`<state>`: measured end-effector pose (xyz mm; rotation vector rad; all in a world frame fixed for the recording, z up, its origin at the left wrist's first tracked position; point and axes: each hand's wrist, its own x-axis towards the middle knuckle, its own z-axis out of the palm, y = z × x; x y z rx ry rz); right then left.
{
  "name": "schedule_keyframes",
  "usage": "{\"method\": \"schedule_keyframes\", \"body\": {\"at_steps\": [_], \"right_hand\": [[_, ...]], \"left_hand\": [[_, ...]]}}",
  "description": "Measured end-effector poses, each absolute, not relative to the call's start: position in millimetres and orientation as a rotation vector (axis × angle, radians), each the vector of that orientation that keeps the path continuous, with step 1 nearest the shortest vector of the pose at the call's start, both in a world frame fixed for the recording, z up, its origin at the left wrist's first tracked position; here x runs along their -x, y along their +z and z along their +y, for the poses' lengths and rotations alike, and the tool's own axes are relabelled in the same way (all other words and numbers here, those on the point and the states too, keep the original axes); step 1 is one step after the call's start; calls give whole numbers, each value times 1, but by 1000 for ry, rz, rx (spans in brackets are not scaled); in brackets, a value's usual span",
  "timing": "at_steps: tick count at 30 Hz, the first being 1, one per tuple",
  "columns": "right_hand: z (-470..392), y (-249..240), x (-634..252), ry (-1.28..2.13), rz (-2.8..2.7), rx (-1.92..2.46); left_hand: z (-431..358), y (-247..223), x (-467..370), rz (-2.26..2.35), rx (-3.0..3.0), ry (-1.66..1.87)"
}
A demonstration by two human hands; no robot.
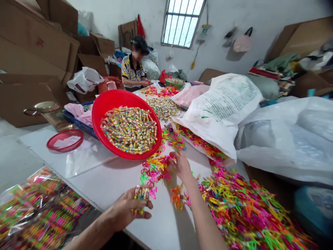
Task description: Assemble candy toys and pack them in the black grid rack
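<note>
My left hand [127,208] is closed around several small printed tubes [141,195] with pale ends, held side by side above the table's front edge. Farther forward, my right hand [181,167] reaches down to a loose row of coloured plastic pieces [153,166] in pink, yellow, red and green. Its fingers are bent together at the pieces, and what lies between them is partly hidden. Just behind stands a tilted red basin [114,152], filled with many more printed tubes [130,130]. A few orange plastic pieces [177,198] lie by my right forearm.
A white sack [221,100] spills plastic pieces toward a big heap [249,211] on the right. A red basket [65,140] and a blue tray [85,119] sit left. Packed bags [44,211] lie below the table [99,180]. Another person [134,66] works at the far end.
</note>
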<state>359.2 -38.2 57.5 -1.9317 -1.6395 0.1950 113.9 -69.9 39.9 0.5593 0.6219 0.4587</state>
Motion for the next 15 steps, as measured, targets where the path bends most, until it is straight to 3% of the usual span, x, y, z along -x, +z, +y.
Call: {"method": "schedule_keyframes", "body": {"at_steps": [5, 15], "right_hand": [[-3, 36, -381, 104, -1495, 1948], [-72, 41, -323, 325, -1454, 1467]], "left_hand": [[-80, 39, -139, 643, -500, 563], [-35, 35, -157, 746, -395, 692]]}}
